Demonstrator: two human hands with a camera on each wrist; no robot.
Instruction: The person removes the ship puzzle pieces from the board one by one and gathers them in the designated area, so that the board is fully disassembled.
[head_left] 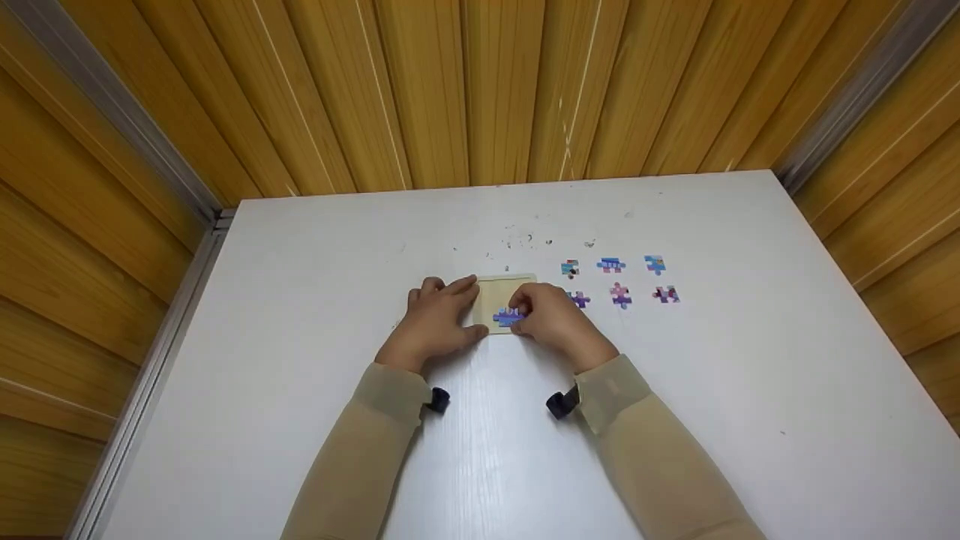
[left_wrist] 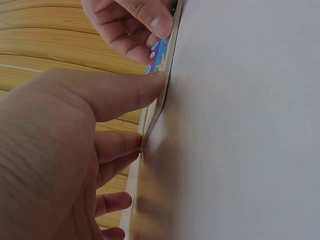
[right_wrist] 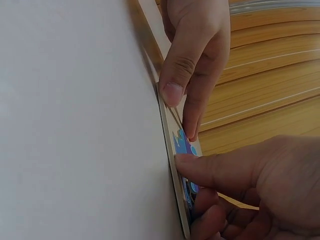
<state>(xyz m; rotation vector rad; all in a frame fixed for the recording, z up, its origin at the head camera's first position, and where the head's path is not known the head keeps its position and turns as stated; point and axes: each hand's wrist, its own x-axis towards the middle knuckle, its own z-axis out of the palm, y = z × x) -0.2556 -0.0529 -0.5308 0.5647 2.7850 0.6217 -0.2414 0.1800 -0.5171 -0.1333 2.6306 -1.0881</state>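
A shallow light-wood puzzle tray (head_left: 491, 291) lies on the white table. My left hand (head_left: 439, 319) holds its left side, the thumb at the near corner and the other fingers spread toward the far corner. Inside the tray, along the near edge, is a blue-purple jigsaw piece (head_left: 506, 318). My right hand (head_left: 553, 319) pinches that piece at its right part, fingers curled and thumb (right_wrist: 192, 167) over the near rim. In the left wrist view the piece (left_wrist: 158, 56) shows between both hands. My right fingers hide its right end.
Several loose jigsaw pieces (head_left: 620, 295) lie in two rows right of the tray, one (head_left: 577, 299) partly behind my right hand. Small dark specks (head_left: 529, 238) dot the white table (head_left: 480, 450) beyond the tray. Wood-patterned walls (head_left: 495, 90) stand behind and at both sides.
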